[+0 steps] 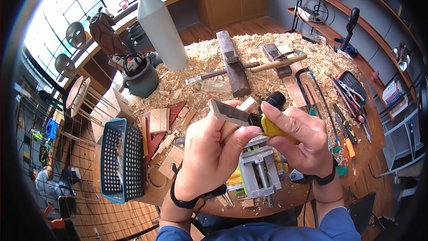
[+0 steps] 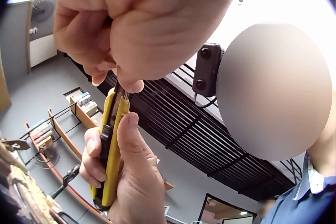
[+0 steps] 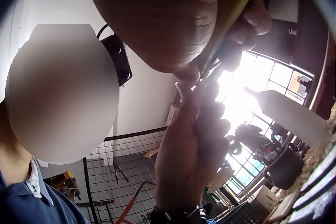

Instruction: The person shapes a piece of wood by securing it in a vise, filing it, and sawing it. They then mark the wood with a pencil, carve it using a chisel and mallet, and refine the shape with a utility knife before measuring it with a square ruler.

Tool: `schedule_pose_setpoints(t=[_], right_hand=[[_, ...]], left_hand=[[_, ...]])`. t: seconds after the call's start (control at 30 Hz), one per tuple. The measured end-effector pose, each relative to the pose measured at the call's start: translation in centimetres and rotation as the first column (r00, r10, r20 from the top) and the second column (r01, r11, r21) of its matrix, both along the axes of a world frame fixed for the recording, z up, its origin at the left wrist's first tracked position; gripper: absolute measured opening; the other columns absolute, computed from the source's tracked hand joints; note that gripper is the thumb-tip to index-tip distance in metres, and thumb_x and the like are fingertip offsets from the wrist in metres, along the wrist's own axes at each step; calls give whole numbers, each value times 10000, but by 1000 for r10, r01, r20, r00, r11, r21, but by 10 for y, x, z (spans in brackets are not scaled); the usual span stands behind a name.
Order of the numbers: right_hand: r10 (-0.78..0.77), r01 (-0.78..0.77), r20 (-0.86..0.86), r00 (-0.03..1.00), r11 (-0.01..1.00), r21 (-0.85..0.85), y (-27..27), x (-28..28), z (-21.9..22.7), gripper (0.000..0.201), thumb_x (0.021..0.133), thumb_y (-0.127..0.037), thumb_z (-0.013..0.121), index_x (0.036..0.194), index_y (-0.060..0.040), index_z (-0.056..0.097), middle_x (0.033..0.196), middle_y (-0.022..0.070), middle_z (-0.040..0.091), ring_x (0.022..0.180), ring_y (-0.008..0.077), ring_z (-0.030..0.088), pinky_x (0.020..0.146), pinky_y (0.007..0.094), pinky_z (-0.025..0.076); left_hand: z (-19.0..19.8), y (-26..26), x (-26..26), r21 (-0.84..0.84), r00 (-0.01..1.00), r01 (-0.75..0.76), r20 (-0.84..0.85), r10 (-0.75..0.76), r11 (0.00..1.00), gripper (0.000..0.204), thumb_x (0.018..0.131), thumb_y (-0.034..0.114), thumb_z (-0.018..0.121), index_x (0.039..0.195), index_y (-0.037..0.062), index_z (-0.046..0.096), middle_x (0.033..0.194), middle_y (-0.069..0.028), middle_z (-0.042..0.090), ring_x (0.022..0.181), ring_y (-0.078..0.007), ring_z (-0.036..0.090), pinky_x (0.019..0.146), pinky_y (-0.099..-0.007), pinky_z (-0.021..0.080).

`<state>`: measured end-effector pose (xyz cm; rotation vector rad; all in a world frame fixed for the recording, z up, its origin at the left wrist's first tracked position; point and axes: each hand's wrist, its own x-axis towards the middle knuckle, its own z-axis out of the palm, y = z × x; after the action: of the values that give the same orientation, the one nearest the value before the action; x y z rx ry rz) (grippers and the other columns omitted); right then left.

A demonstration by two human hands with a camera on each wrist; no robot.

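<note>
My right hand (image 1: 301, 138) grips a yellow and black utility knife (image 1: 273, 128), its broad grey blade (image 1: 232, 112) pointing left in the head view. My left hand (image 1: 207, 154) pinches around the blade near the handle's front end. From the left wrist, the knife (image 2: 111, 145) shows upright between my left hand (image 2: 142, 29) above and my right hand (image 2: 139, 176) below. The right wrist view has my right hand (image 3: 163, 19) over the yellow handle (image 3: 231, 11), with my left hand (image 3: 181, 150) meeting it. My left fingers partly hide the blade.
A grey vise (image 1: 261, 174) sits below my hands. Shavings (image 1: 200, 62) cover much of the table, with a wooden plane (image 1: 234, 67), mallet-like tool (image 1: 276, 62), saw (image 1: 305, 89) and pliers (image 1: 352, 91). A teal basket (image 1: 113, 165), dark pot (image 1: 141, 80) and white bottle (image 1: 165, 31) stand left.
</note>
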<state>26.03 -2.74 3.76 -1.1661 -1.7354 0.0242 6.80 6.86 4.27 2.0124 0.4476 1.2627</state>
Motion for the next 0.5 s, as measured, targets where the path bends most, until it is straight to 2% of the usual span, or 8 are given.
schedule_pose_setpoints(t=[0.03, 0.1, 0.2, 0.23, 0.3, 0.33, 0.4, 0.5], right_hand=[[8, -8, -8, 1000, 1000, -5, 0, 0, 0, 633, 851, -197, 870, 1454, -120, 694, 820, 59, 625, 664, 230, 619, 582, 366, 511], [-58, 53, 84, 995, 997, 58, 2, 0, 0, 630, 853, -198, 868, 1454, -120, 695, 820, 57, 624, 664, 230, 618, 585, 368, 512], [-180, 148, 214, 960, 976, 158, 1, 0, 0, 626, 856, -197, 865, 1454, -120, 695, 820, 55, 625, 663, 228, 617, 590, 370, 514], [-231, 184, 257, 938, 963, 194, 1, -1, 0, 625, 857, -195, 864, 1454, -120, 694, 820, 54, 626, 663, 227, 617, 592, 370, 515], [-208, 170, 231, 950, 970, 171, 0, -1, 0, 626, 855, -196, 865, 1453, -121, 695, 823, 52, 623, 665, 227, 616, 591, 370, 515], [-186, 157, 205, 961, 976, 149, 0, -1, 0, 627, 853, -197, 866, 1452, -122, 696, 825, 49, 620, 668, 226, 615, 591, 371, 514], [-100, 93, 111, 989, 994, 64, -1, 0, 2, 631, 850, -198, 868, 1452, -125, 697, 828, 46, 613, 673, 227, 612, 589, 372, 514], [-36, 35, 49, 998, 999, 19, -1, 1, 2, 632, 850, -193, 868, 1454, -122, 695, 832, 45, 611, 678, 227, 611, 590, 371, 514]], left_hand=[[2, -1, -3, 1, 1000, 0, 0, 0, 1000, 196, 958, 85, 803, 1060, -23, 674, 737, -92, 694, 624, -236, 684, 589, -327, 504], [9, -2, -11, -73, 977, -4, -214, -12, 997, 288, 1013, 139, 754, 1193, -72, 675, 826, -30, 729, 770, -65, 630, 713, -235, 499], [11, -3, -15, -108, 949, -26, -315, -10, 994, 284, 1027, 138, 738, 1205, -73, 671, 833, -29, 730, 776, -54, 624, 714, -221, 491], [10, -2, -14, -108, 949, -27, -314, -9, 994, 284, 1027, 138, 738, 1205, -73, 671, 833, -29, 730, 776, -54, 624, 714, -221, 491], [7, -2, -8, -46, 972, -72, -228, 60, 996, 170, 966, 82, 792, 1054, -11, 681, 684, -95, 631, 566, -241, 600, 558, -347, 468], [3, -1, -5, -46, 972, -72, -228, 59, 996, 170, 966, 82, 792, 1054, -11, 681, 684, -95, 631, 566, -241, 600, 558, -347, 468], [-4, 0, -2, -174, 997, 77, -18, -81, 982, 191, 1044, 127, 715, 1103, -52, 684, 754, -22, 719, 728, -36, 640, 661, -216, 491], [-3, -1, -2, -130, 996, 80, -34, -85, 988, 198, 1050, 119, 705, 1134, -57, 675, 785, -25, 733, 741, -33, 652, 668, -212, 499]])
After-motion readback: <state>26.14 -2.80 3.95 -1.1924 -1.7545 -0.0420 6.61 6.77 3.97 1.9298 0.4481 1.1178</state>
